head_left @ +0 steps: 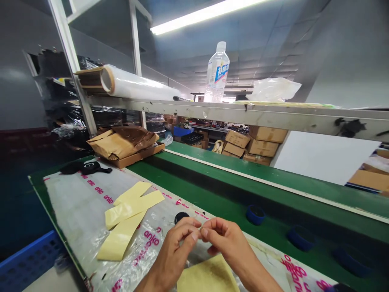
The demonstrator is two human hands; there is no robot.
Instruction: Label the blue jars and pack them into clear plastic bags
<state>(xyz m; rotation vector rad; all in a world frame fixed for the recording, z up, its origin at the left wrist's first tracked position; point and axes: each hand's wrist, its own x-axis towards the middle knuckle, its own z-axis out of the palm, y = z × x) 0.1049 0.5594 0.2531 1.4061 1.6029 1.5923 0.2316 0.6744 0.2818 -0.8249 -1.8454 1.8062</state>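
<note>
My left hand (178,243) and my right hand (225,239) meet at the fingertips low in the view, both pinched on something tiny that I cannot make out. They hover over a clear plastic sheet (79,207) with pink print. Under my wrists lies a yellow backing sheet (208,275). A small black round part (181,216) sits just beyond my left fingers. Several yellow paper strips (129,211) lie to the left.
A green conveyor belt (225,190) runs past on the right, carrying blue round caps (255,214). An overhead shelf (243,113) holds a film roll (133,85), a water bottle (217,73) and a plastic bag. A cardboard tray with brown bags (124,144), a black part and a blue crate (27,263) are on the left.
</note>
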